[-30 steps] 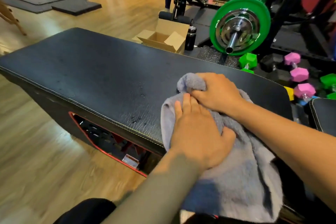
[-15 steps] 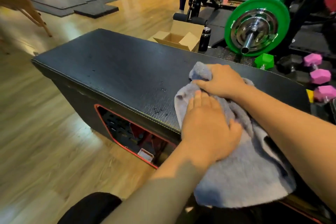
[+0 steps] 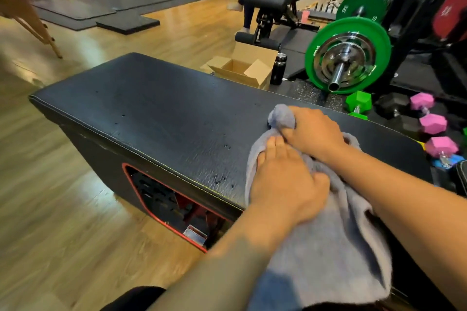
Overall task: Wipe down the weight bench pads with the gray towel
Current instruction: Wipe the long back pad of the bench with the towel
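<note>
While both hands bear down on the soft gray terry towel [image 3: 326, 242], the broad black vinyl bench pad [image 3: 161, 113] ahead of them is mostly uncovered, with small beads of liquid [image 3: 222, 179] sitting just off the cloth's leading edge. The left hand [image 3: 285, 184] lies flat and spread on the towel near the pad's near stitched edge, fingers together, pinning rather than pinching. The right hand [image 3: 313, 131] is curled around a bunched knob of the same towel at the far side, so it is closed on fabric. The rest of the cloth trails back over the near end of the pad toward the person.

To my eye the stroke to make runs leftward, along the pad's length. Done well, it would keep the left palm flat so the cloth meets the droplets squarely, keep pressure even across both edges, and overlap passes. The open cardboard box [image 3: 240, 68] and black bottle [image 3: 278, 68] on the floor beyond sit well clear.
</note>
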The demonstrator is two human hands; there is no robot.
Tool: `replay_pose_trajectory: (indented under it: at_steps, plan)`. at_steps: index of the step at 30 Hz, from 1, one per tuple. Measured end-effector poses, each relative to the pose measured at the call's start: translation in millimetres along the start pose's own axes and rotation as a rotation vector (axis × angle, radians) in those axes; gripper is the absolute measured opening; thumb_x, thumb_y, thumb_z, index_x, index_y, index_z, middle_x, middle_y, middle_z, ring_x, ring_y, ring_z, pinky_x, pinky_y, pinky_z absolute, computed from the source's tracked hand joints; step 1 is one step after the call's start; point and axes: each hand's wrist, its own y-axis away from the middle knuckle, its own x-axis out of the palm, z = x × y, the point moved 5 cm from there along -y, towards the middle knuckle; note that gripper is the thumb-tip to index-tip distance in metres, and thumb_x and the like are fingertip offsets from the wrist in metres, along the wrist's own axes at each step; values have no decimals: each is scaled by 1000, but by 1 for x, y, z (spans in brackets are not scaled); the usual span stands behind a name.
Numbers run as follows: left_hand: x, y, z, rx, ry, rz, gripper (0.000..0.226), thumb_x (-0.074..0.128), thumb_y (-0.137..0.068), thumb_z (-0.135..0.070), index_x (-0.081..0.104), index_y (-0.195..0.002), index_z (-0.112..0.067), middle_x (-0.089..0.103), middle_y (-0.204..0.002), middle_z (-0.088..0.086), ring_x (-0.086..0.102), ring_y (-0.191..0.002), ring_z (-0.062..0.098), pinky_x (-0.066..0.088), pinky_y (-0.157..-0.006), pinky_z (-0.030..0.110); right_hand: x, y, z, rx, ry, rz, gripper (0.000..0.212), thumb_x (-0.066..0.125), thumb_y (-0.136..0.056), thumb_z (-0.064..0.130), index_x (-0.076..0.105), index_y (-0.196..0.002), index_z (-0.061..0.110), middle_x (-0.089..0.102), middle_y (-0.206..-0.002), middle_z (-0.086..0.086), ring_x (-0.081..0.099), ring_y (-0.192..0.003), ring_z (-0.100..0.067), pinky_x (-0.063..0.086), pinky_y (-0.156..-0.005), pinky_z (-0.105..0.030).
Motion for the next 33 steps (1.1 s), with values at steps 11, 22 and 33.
replay_pose_trajectory:
  at_steps: [11,22,33]
  plan:
    - [-10,43,-12,95,-75,-101,74,33,-72,-43,50,-130,-2,53,-130,23,44,-124,37,30,-111,44,-2,27,21,12,-40,122,21,50,-82,36,62,-94,24,69,-102,-6,58,-86,-32,38,-65,-34]
    - [6,21,-4,73,-19,-25,93,16,-71,-51,15,-151,-3,13,-159,17,5,-148,24,7,-120,37,3,18,12,-19,35,-21,24,51,-82,42,61,-98,26,62,-97,-1,60,-92,-33,35,-64,-33]
    - [9,-46,6,12,-157,30,83,22,-78,-48,26,-146,-1,26,-153,21,18,-142,31,15,-117,42,11,-59,0,-39,-31,111,30,52,-78,38,65,-103,27,68,-108,-8,61,-96,-35,47,-72,-36]
